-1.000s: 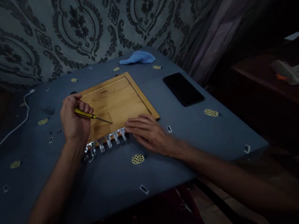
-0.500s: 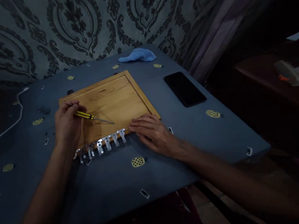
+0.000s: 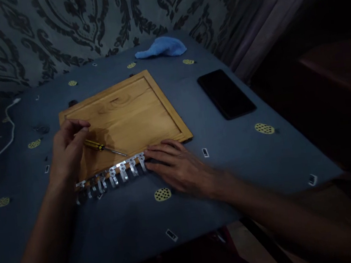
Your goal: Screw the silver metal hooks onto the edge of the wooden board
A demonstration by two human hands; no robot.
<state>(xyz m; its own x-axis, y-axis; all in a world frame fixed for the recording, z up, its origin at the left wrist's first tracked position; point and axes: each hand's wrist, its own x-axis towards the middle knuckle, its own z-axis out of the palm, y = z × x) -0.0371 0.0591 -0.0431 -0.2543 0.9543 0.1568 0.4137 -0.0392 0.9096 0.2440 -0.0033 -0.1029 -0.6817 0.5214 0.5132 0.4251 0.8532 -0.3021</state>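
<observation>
A wooden panel [image 3: 128,111] with a raised frame lies flat on the table. Along its near edge runs a metal hook rail [image 3: 122,166] with several silver hooks hanging over. A screwdriver [image 3: 94,145] with a yellow and black handle rests on the panel, its shaft pointing at the rail. Just above the handle is my left hand [image 3: 67,144], open, thumb and fingers bent and apart from the tool. My right hand [image 3: 179,165] is open, fingers stretched over the panel's near right edge, fingertips at the rail's right end. Its thumb is partly hidden.
The table [image 3: 201,213] has a blue-grey pineapple-print cover. A black phone [image 3: 226,94] lies to the right and a blue cloth [image 3: 163,47] at the back. A white cable [image 3: 10,122] runs along the left; a patterned curtain [image 3: 85,23] hangs behind.
My left hand has let go of the screwdriver, which now lies on the panel. My right fingertips have come closer to the rail's end. The view has shifted slightly.
</observation>
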